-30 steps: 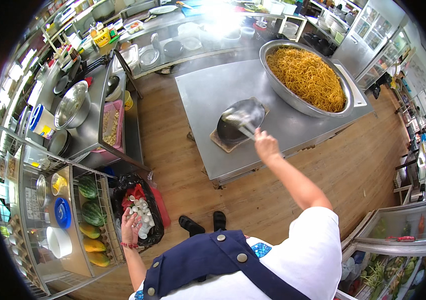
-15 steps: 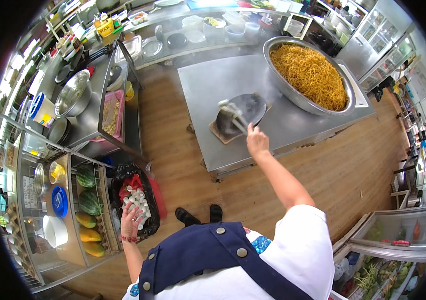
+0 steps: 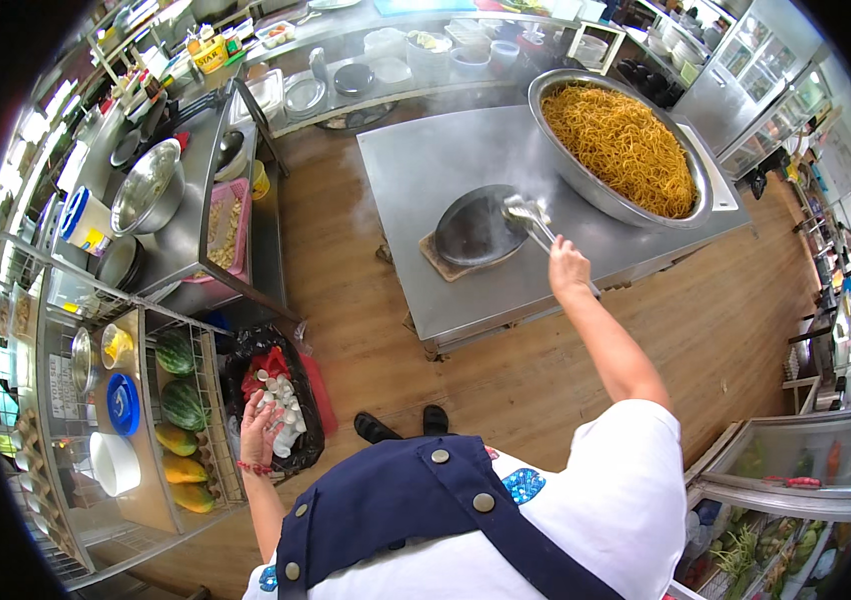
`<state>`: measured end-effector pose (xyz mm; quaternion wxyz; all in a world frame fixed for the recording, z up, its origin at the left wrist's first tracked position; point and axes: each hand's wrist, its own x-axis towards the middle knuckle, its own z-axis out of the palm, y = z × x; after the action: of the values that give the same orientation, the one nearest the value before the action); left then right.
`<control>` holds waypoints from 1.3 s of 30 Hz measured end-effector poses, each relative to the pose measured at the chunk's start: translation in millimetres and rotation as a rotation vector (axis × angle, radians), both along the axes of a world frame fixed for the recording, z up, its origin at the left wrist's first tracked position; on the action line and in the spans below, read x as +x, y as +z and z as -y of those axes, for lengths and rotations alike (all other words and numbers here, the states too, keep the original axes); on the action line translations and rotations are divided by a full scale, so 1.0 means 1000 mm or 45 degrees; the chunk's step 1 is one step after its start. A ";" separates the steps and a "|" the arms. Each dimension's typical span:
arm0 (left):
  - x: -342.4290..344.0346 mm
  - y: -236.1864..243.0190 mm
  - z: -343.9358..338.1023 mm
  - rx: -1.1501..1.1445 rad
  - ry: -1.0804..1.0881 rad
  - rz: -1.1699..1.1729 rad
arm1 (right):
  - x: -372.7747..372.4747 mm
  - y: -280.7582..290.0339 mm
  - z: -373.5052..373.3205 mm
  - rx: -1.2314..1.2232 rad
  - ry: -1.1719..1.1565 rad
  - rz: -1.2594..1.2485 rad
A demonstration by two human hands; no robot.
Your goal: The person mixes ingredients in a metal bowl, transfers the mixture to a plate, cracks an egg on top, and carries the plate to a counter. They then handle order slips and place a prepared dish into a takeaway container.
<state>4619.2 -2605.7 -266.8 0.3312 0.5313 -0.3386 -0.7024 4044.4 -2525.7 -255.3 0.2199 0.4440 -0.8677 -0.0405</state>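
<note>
My right hand [image 3: 570, 268] is closed round the handle of metal tongs [image 3: 546, 238]. A pale, blurred lump [image 3: 528, 210] is at the tongs' tip; I cannot make out what it is. Just left of it lies a dark oval sizzling plate [image 3: 474, 228] on a wooden board [image 3: 449, 268], with steam over it. Beyond the tongs, a large steel basin [image 3: 636, 212] full of brown noodles [image 3: 624, 150] stands on the steel table [image 3: 416, 165]. My left hand [image 3: 260, 432], fingers apart and holding nothing, hangs beside a black-lined bin [image 3: 312, 425] with white shells in it.
Left stands a rack [image 3: 151, 500] with watermelons [image 3: 182, 404], papayas [image 3: 186, 470] and a white tub [image 3: 116, 464]. Behind it, a side table bears a steel bowl [image 3: 148, 190]. A glass-topped cooler [image 3: 786, 460] is at the lower right. A counter with dishes runs along the back.
My right hand has moved right with the tongs, so their tip has left the middle of the sizzling plate for its right edge. My left hand has barely moved.
</note>
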 end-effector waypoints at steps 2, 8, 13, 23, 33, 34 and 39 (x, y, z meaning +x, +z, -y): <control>-0.006 0.004 0.005 -0.019 0.003 0.031 | 0.005 0.002 -0.012 0.114 0.171 0.062; -0.013 -0.001 0.005 0.043 -0.091 0.037 | 0.027 -0.020 0.017 0.069 0.286 0.075; 0.009 -0.006 0.006 0.039 -0.111 0.102 | 0.002 -0.017 0.022 0.133 0.044 0.244; 0.107 -0.034 0.046 -0.031 0.177 0.015 | 0.251 0.064 0.178 0.044 0.716 0.787; 0.213 -0.015 0.035 -0.080 0.690 -0.165 | 0.694 0.078 0.418 0.411 1.628 0.760; 0.221 -0.012 0.031 -0.118 0.757 -0.194 | 0.719 0.079 0.427 0.508 1.615 0.656; 0.238 0.009 0.011 -0.217 0.929 -0.243 | 0.740 0.112 0.449 0.688 1.529 0.660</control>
<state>4857.0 -2616.3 -258.0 0.6323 0.5198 -0.1521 -0.5540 4784.3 -2974.5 -143.1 -0.1273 0.8803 -0.4566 -0.0192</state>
